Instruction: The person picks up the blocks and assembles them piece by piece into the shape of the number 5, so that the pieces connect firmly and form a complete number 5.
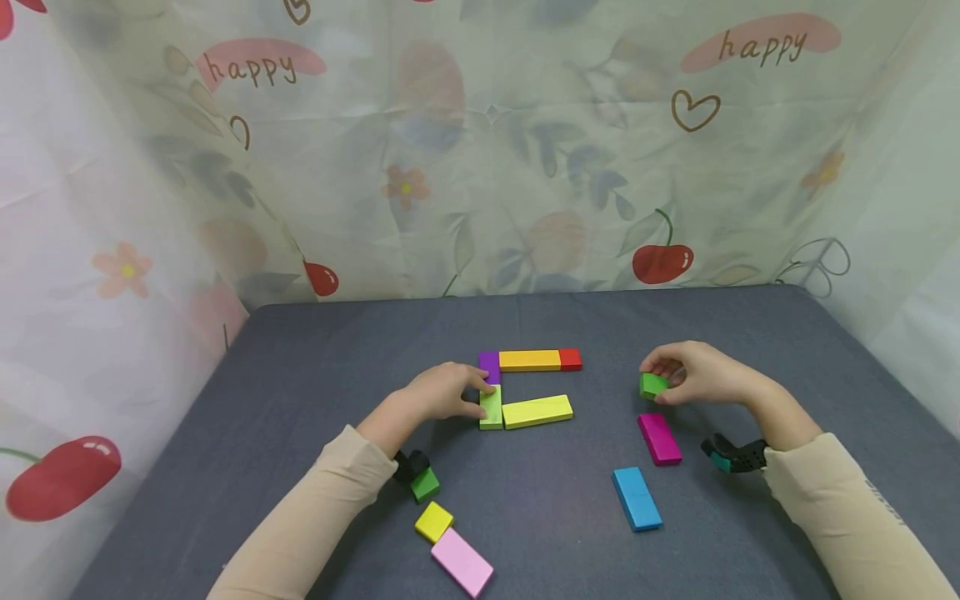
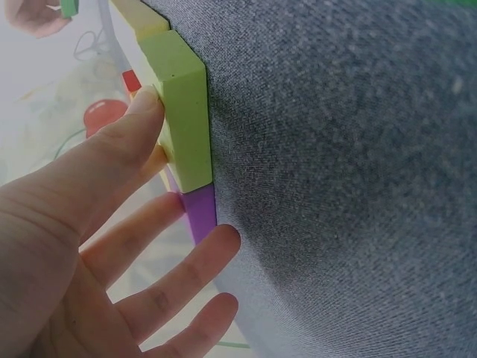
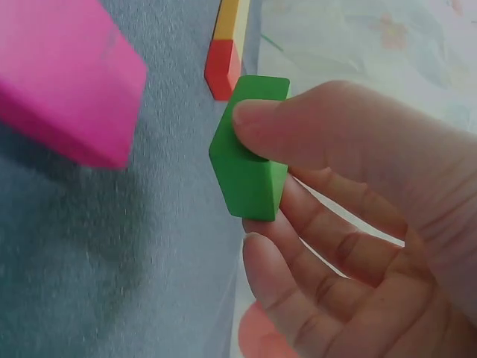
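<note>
My right hand (image 1: pixel 701 372) pinches a small green block (image 1: pixel 652 385) between thumb and fingers, held just above the cloth. In the right wrist view the thumb lies across one face of it. My left hand (image 1: pixel 442 390) touches a light green block (image 1: pixel 491 408) with thumb and index fingertip, its other fingers spread loosely beside a purple block (image 1: pixel 489 365). The light green and purple blocks stand end to end. From the purple one an orange block (image 1: pixel 529 361) runs right to a red block (image 1: pixel 571 360). A yellow block (image 1: pixel 537 412) extends right from the light green one, slightly tilted.
Below the right hand lie a magenta block (image 1: pixel 660 439) and a blue block (image 1: pixel 637 499). Near the left forearm are another green block (image 1: pixel 426 485), a yellow cube (image 1: pixel 434 522) and a pink block (image 1: pixel 462 563). Dark grey cloth (image 1: pixel 555 492) covers the table; a printed curtain (image 1: pixel 495 167) hangs behind.
</note>
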`<action>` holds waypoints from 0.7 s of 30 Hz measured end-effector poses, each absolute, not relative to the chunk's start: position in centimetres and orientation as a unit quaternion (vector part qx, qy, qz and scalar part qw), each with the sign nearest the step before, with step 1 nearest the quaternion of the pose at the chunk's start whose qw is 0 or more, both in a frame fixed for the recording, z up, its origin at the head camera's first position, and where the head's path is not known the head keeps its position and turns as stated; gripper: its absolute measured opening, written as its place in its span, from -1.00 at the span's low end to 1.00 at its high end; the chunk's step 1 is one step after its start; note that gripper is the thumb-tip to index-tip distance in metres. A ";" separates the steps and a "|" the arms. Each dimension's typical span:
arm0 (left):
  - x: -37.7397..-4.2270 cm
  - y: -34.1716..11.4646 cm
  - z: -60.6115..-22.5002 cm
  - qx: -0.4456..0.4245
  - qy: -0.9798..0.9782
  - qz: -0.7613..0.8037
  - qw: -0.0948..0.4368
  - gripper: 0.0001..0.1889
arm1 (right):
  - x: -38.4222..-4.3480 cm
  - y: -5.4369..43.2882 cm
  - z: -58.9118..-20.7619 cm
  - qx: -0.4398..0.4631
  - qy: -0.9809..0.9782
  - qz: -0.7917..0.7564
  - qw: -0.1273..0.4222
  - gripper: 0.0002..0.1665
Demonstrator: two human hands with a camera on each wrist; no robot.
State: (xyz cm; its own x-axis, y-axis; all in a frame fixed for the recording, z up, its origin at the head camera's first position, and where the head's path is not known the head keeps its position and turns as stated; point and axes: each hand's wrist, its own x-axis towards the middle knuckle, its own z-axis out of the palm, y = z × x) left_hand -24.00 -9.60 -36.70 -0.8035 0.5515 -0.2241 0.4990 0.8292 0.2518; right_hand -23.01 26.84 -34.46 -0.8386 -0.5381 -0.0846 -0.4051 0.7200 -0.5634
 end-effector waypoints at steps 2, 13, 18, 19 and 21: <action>-24.0 -9.6 -36.7 0.278 0.945 0.090 0.145 -0.53 | -23.0 26.5 -34.4 -0.259 0.918 -0.272 0.124 -0.59; -23.9 -9.5 -36.6 0.272 0.946 0.088 0.150 -0.52 | -23.1 24.7 -34.7 -0.274 0.914 -0.265 0.137 -0.59; -24.0 -9.5 -36.6 0.271 0.947 0.084 0.152 -0.51 | -23.2 24.0 -34.9 -0.284 0.911 -0.264 0.141 -0.60; -24.0 -9.5 -36.6 0.271 0.947 0.083 0.152 -0.51 | -23.2 23.9 -34.9 -0.285 0.911 -0.263 0.142 -0.60; -24.0 -9.5 -36.6 0.272 0.947 0.083 0.151 -0.51 | -23.2 23.6 -35.0 -0.288 0.910 -0.261 0.143 -0.61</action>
